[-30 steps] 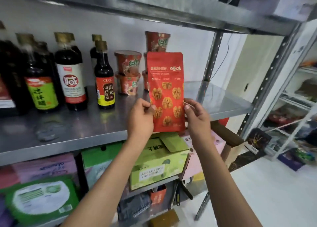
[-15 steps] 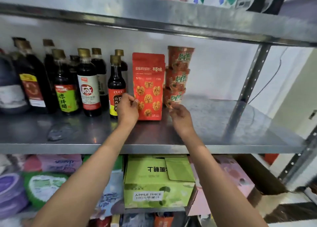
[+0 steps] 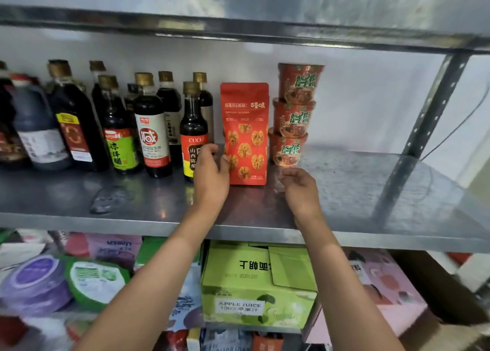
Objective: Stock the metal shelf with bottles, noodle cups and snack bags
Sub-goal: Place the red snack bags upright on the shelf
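Snack bag [image 3: 245, 135] stands upright on the metal shelf [image 3: 371, 191]; left hand [image 3: 210, 175] touches its edge with loose fingers, right hand [image 3: 301, 187] is half-curled and empty — release should be slow, so it does not tip.

White wall [image 3: 366, 106] behind the metal shelf [image 3: 371, 189], plain, evenly lit. Upper shelf board [image 3: 265, 8] above it, shiny, reflective. Perforated steel upright [image 3: 424, 128] right of the wall patch, thin dark cable [image 3: 461, 128] hanging just beside the upright. Below the metal shelf: green apple juice carton [image 3: 254, 292], pink box [image 3: 381, 284] to its right, purple and green round packs [image 3: 61, 281] to its left. Brown cardboard [image 3: 437, 292] right of the pink box.
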A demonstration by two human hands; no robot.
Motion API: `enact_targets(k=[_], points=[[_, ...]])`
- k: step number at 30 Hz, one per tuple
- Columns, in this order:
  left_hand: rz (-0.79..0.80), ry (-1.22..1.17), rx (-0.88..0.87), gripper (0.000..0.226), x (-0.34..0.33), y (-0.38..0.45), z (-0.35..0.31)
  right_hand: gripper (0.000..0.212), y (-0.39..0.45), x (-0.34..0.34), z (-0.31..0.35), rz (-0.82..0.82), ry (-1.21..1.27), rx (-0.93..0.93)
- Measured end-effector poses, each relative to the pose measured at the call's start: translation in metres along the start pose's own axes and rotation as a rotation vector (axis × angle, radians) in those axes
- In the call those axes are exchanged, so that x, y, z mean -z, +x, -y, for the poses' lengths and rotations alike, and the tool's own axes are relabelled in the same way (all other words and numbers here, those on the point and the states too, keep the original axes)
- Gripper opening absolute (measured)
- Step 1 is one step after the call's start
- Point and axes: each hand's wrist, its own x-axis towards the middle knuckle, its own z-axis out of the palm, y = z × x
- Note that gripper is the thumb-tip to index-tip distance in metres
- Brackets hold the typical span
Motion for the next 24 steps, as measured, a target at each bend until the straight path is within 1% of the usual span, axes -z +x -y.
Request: enact_targets(k=[2,4,6,8,10,13,16,20,24], points=[[0.021,0.064,-0.108,0.021,0.003,-0.006,-0.003,0.019,-0.004,0.000,0.001,-0.001,-0.027,0.009],[0.088,0.111,-0.243,0.016,0.004,-0.013,-0.004,0.019,-0.010,0.002,0.004,-0.025,-0.032,0.037],[0.168,0.152,-0.369,0.013,0.004,-0.023,-0.007,0.014,-0.019,0.006,0.008,-0.068,-0.034,0.077],[0.242,0.188,-0.481,0.014,0.005,-0.032,-0.012,0.012,-0.031,0.009,0.011,-0.152,-0.029,0.130],[0.308,0.195,-0.567,0.024,0.006,-0.040,-0.018,0.020,-0.044,0.012,0.015,-0.252,0.022,0.220],[0.433,0.096,-0.641,0.042,0.006,-0.056,-0.020,0.033,-0.075,0.018,0.011,-0.375,0.026,0.295],[0.551,0.012,-0.700,0.052,0.003,-0.080,-0.018,0.035,-0.118,0.026,0.001,-0.474,-0.033,0.267],[0.652,-0.104,-0.788,0.049,0.006,-0.129,-0.022,0.035,-0.190,0.040,-0.006,-0.644,-0.184,0.253],[0.813,-0.224,-0.882,0.046,0.019,-0.191,-0.030,0.040,-0.278,0.052,-0.013,-0.840,-0.453,0.193]])
